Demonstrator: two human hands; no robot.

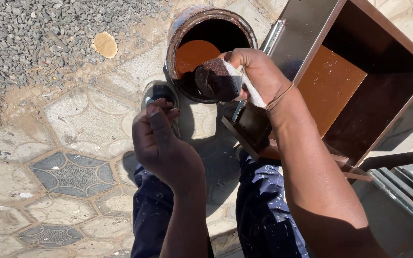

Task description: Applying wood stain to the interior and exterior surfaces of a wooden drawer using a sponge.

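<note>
Below me, on the right, stands the biggest thing in view: a brown metal box (359,81), open toward me, sunlit on one inner wall and dark on the others. It sits on a paved floor (72,138) of patterned stone tiles, with a strip of gravel (34,43) at the upper left. Dark metal bars (402,191) lie beneath the box at the lower right.

Next in size is a round paint can (210,33), just left of the box and touching its edge or nearly so; I cannot tell which. Orange-brown paint shows at the bottom of it, partly in shadow.

My right hand (259,76) is above the near rim of the can, closed around a piece of sponge (221,79). The sponge sticks out to the left of my fingers, its dark, paint-soaked end over the can's lower edge, its pale part pressed into my palm. A thin band circles that wrist. My forearm crosses the front corner of the box.

My left hand (161,143) is lower and to the left, well apart from the sponge, fingers curled loosely with the thumb up. Its fingertips are at a small dark shiny object (161,93) lying on the tiles beside the can; whether they grip it I cannot tell.

My knees in dark blue trousers (264,210), flecked with paint, fill the bottom.
</note>
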